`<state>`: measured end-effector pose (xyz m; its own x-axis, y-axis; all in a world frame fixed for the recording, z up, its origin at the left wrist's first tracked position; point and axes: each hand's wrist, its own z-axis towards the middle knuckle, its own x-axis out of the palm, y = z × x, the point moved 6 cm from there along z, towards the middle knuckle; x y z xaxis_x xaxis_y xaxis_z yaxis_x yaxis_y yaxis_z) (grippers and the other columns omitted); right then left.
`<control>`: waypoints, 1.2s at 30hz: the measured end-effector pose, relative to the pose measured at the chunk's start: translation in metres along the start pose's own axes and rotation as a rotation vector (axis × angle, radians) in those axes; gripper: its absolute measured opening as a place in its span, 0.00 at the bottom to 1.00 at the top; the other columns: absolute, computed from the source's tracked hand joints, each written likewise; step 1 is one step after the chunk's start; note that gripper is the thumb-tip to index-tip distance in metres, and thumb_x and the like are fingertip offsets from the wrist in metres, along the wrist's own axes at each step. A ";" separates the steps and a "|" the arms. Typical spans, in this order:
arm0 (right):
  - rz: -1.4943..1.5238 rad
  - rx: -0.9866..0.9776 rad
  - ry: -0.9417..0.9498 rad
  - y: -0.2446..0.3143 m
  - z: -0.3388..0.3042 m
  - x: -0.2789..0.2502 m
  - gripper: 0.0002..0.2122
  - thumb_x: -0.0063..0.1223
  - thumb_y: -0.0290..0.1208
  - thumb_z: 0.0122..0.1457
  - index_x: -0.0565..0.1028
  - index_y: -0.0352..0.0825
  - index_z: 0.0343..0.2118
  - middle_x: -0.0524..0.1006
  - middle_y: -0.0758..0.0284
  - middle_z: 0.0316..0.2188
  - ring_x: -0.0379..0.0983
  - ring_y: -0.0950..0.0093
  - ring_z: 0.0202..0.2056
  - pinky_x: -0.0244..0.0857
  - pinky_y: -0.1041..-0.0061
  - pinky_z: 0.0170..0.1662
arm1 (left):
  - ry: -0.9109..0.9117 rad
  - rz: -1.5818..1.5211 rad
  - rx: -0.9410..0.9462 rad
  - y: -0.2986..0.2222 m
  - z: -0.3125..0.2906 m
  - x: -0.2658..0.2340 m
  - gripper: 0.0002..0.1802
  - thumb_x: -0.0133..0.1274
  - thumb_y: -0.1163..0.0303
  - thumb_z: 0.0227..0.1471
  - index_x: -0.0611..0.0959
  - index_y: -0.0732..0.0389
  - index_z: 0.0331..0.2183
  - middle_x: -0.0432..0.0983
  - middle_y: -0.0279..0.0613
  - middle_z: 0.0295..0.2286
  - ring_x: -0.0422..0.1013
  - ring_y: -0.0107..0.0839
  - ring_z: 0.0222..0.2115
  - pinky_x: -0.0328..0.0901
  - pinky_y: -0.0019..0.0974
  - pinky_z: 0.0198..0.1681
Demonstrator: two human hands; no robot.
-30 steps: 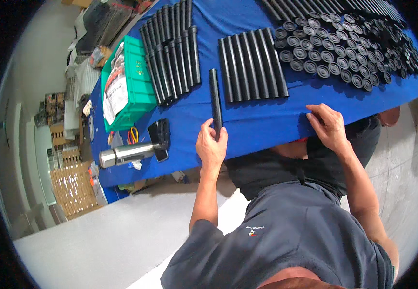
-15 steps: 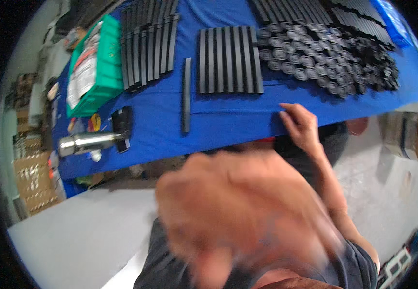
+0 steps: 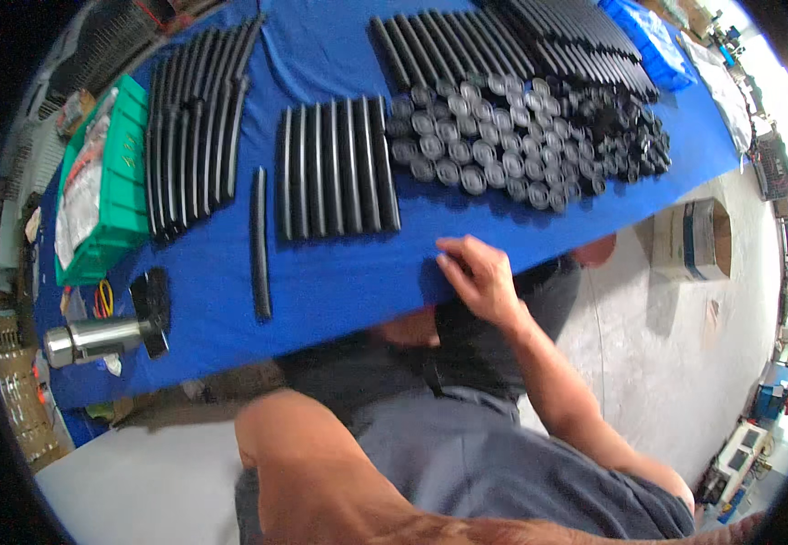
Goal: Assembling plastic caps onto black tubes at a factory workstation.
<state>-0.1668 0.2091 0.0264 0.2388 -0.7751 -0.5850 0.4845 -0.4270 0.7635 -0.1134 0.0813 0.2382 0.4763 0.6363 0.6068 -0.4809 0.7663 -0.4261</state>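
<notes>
My right hand (image 3: 480, 277) rests at the near edge of the blue-covered table (image 3: 349, 272). Its thumb and index finger are apart, the other fingers loosely curled, and nothing shows in them. Left of it lies a row of short black tubes (image 3: 332, 173), with one single black tube (image 3: 260, 245) set apart on its left. Beyond the hand spreads a cluster of round black caps (image 3: 471, 150). My left arm (image 3: 299, 445) is bent at the lower left, its elbow toward the table; the left hand itself is out of the picture.
More black tubes lie at the far left (image 3: 196, 145) and far back (image 3: 448, 45). Small black parts (image 3: 617, 132) are heaped right of the caps. A green crate (image 3: 121, 182), steel flask (image 3: 94, 341) and black phone-like object (image 3: 150, 309) stand left. A cardboard box (image 3: 694, 241) is on the floor.
The large blurred hand close to the camera has gone out of view, leaving a bent left arm. The view has shifted, so the table sits lower and further left. My right hand stays at the edge.
</notes>
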 end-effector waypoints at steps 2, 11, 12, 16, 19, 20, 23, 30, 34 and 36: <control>0.024 -0.001 -0.005 -0.008 -0.008 0.002 0.09 0.58 0.26 0.57 0.77 0.31 0.39 0.74 0.58 0.24 0.73 0.62 0.24 0.66 0.67 0.28 | 0.060 0.023 0.033 -0.005 0.012 -0.004 0.10 0.55 0.66 0.55 0.76 0.60 0.26 0.73 0.47 0.21 0.71 0.38 0.20 0.68 0.37 0.22; 0.031 0.024 0.030 -0.004 0.002 -0.001 0.09 0.57 0.26 0.57 0.76 0.31 0.40 0.74 0.60 0.24 0.72 0.64 0.24 0.66 0.68 0.28 | 0.074 -0.035 -0.034 -0.005 0.023 0.005 0.12 0.55 0.65 0.55 0.75 0.59 0.24 0.72 0.46 0.20 0.71 0.38 0.19 0.68 0.37 0.21; -0.005 -0.019 0.028 -0.004 0.006 -0.002 0.09 0.57 0.27 0.57 0.76 0.31 0.40 0.75 0.60 0.25 0.73 0.63 0.24 0.66 0.68 0.28 | 0.077 -0.040 -0.040 -0.005 0.024 0.005 0.12 0.55 0.65 0.54 0.75 0.59 0.23 0.72 0.46 0.20 0.71 0.38 0.19 0.68 0.37 0.21; -0.011 -0.060 -0.025 0.001 0.006 -0.005 0.09 0.57 0.27 0.57 0.76 0.31 0.40 0.75 0.60 0.25 0.73 0.63 0.24 0.66 0.68 0.28 | 0.077 -0.041 -0.071 -0.010 0.023 0.007 0.13 0.55 0.64 0.54 0.74 0.59 0.22 0.72 0.45 0.20 0.71 0.38 0.19 0.67 0.36 0.21; 0.028 0.016 0.016 0.000 -0.002 0.002 0.09 0.57 0.27 0.57 0.76 0.31 0.40 0.75 0.59 0.25 0.73 0.62 0.25 0.66 0.67 0.29 | 0.093 -0.027 -0.090 -0.015 0.023 0.006 0.14 0.55 0.64 0.54 0.74 0.58 0.21 0.72 0.45 0.20 0.71 0.38 0.19 0.67 0.36 0.21; 0.001 0.008 0.007 -0.001 -0.001 0.000 0.09 0.57 0.27 0.58 0.76 0.31 0.40 0.74 0.59 0.25 0.73 0.62 0.25 0.66 0.67 0.29 | 0.098 -0.021 -0.098 -0.017 0.023 0.006 0.14 0.55 0.64 0.54 0.74 0.58 0.21 0.72 0.45 0.19 0.71 0.38 0.19 0.67 0.36 0.21; 0.000 0.002 -0.001 -0.006 -0.001 -0.003 0.09 0.57 0.27 0.58 0.77 0.31 0.39 0.74 0.59 0.25 0.73 0.61 0.25 0.66 0.67 0.29 | 0.106 0.011 -0.103 -0.025 0.026 0.004 0.15 0.55 0.64 0.54 0.74 0.58 0.20 0.71 0.44 0.19 0.71 0.38 0.19 0.67 0.36 0.21; 0.029 -0.023 0.000 -0.004 0.009 0.002 0.09 0.57 0.28 0.57 0.76 0.31 0.40 0.74 0.58 0.25 0.73 0.60 0.25 0.66 0.65 0.29 | 0.070 0.062 -0.204 -0.045 0.018 0.009 0.17 0.55 0.63 0.54 0.73 0.58 0.18 0.70 0.44 0.19 0.71 0.38 0.19 0.67 0.36 0.21; -0.009 -0.002 -0.008 -0.003 -0.006 -0.005 0.09 0.57 0.28 0.58 0.76 0.30 0.39 0.75 0.57 0.27 0.74 0.60 0.27 0.68 0.65 0.31 | 0.063 0.003 -0.301 -0.043 0.008 0.010 0.18 0.55 0.63 0.54 0.72 0.57 0.17 0.70 0.43 0.18 0.71 0.38 0.18 0.67 0.35 0.21; 0.038 0.012 0.010 -0.002 0.001 -0.006 0.09 0.56 0.28 0.58 0.76 0.31 0.39 0.75 0.58 0.26 0.74 0.59 0.27 0.68 0.65 0.31 | 0.106 0.005 -0.317 -0.045 0.015 0.017 0.18 0.55 0.63 0.54 0.72 0.57 0.16 0.70 0.43 0.18 0.71 0.38 0.18 0.67 0.35 0.21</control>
<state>-0.1704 0.2142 0.0289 0.2657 -0.7861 -0.5582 0.4652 -0.4026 0.7884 -0.0945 0.0563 0.2780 0.5566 0.6334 0.5376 -0.2388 0.7418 -0.6266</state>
